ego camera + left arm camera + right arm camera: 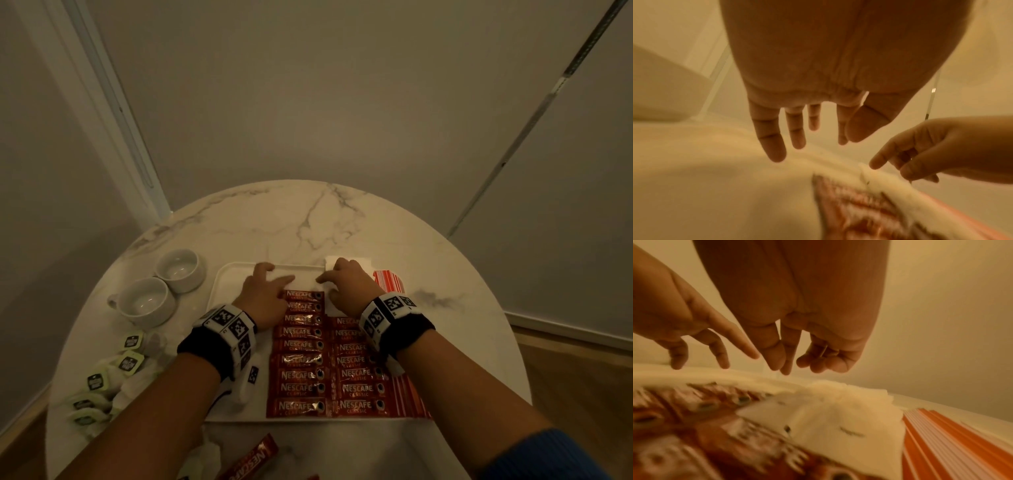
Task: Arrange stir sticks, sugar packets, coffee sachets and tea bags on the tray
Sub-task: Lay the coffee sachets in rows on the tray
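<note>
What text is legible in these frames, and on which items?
"NESCAFE CLASSIC": red coffee sachets in two columns on the tray.
"NESCAFE": loose red sachet at the near table edge.
Green tea bag tags: print too small.
Wristband markers: patterns, tiny unreadable characters.
Wrist views: blurred.

Two white cups [161,287] stand side by side on the marble table [308,219], left of the left hand, near the wall [342,85].

coffee sachets [310,356] in two columns down the tray's [219,284] middle, stir sticks [388,281] along its right edge, cups [161,287] off its left edge, tea bags [113,377] by the table's [342,219] near-left edge
</note>
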`<state>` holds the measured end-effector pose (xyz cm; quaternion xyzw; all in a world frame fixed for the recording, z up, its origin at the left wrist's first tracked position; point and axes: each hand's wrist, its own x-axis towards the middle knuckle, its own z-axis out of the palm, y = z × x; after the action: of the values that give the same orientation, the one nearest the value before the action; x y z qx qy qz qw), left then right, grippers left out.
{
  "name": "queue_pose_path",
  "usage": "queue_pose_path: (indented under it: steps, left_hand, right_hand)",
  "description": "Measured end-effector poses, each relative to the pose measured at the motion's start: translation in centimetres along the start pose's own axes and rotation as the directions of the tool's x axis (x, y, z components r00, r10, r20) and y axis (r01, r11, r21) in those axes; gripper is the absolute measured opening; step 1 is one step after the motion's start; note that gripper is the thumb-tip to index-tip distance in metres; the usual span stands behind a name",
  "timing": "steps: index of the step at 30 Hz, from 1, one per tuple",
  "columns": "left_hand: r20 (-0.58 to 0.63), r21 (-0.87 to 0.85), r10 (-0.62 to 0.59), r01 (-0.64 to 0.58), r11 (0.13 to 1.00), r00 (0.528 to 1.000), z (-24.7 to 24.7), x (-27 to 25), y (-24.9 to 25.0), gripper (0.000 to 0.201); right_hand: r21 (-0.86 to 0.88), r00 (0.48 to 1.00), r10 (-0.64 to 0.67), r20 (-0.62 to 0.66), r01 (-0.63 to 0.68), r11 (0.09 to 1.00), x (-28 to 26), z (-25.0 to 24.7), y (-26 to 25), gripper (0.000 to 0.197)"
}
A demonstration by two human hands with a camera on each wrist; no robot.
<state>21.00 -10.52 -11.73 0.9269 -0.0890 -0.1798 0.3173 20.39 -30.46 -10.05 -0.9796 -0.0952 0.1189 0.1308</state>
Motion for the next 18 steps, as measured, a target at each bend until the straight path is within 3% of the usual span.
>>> queue_pose_path:
  steps: [4, 7, 10, 14, 16, 18]
  left_hand:
    - [-0.099, 0.024, 0.125, -0.123, 0.992, 0.987, -2.1, -4.4, 1.3, 0.036]
    - [0.096, 0.18, 0.225, -0.24, 0.954, 0.97, -2.4, -10.0, 2.6, 0.027]
    - [0.284, 0.356, 0.194, -0.291, 0.888, 0.939, -1.4, -15.2, 3.0, 0.041]
    - [0.332, 0.67, 0.122, -0.325, 0.668, 0.935, 1.5, -19.4, 1.4, 0.051]
    - [0.379, 0.743, 0.073, -0.351, 0.57, 0.922, 3.0, -20.3, 0.5, 0.053]
    - [0.384, 0.776, 0.047, -0.35, 0.525, 0.922, 3.8, -20.7, 0.2, 0.052]
  right_hand:
    - [0.128, 0.993, -0.052, -0.107, 0.066, 0.99, -4.5, -0.6, -2.9, 0.023]
    - [0.219, 0.981, -0.142, 0.133, 0.111, 0.969, -10.6, 0.4, -6.3, 0.015]
    - [0.173, 0.914, -0.19, 0.358, 0.135, 0.976, -16.1, 3.0, -8.3, 0.027]
    - [-0.021, 0.904, -0.167, 0.395, 0.19, 0.981, -20.3, 5.8, -10.2, 0.054]
    - [-0.076, 0.906, -0.185, 0.38, 0.23, 0.97, -21.3, 7.0, -11.1, 0.07]
    - [-0.112, 0.916, -0.213, 0.339, 0.264, 0.958, -21.6, 8.0, -11.8, 0.075]
